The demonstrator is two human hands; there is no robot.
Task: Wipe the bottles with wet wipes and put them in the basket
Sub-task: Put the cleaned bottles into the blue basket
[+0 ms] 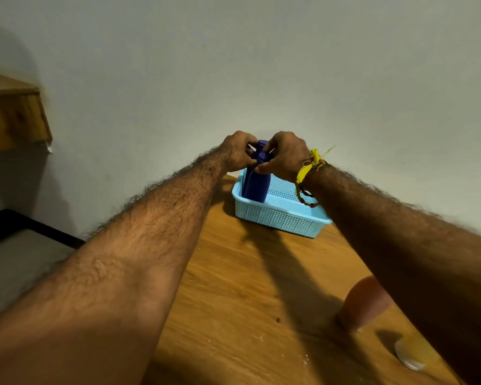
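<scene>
Two dark blue bottles (pixel 256 184) stand upright in the left end of a light blue perforated basket (pixel 278 218) at the far edge of the wooden table. My left hand (pixel 238 151) and my right hand (pixel 285 155) both reach out and grip the bottles' caps from either side. A bit of white shows between my left fingers; I cannot tell what it is. Yellow and red threads are tied around my right wrist.
An orange-brown bottle (pixel 365 301) and a pale yellow bottle with a whitish cap (pixel 413 352) lie blurred under my right forearm at the near right of the table (pixel 247 287). A wooden shelf (pixel 14 118) juts from the wall at left. The floor lies beyond the table's left edge.
</scene>
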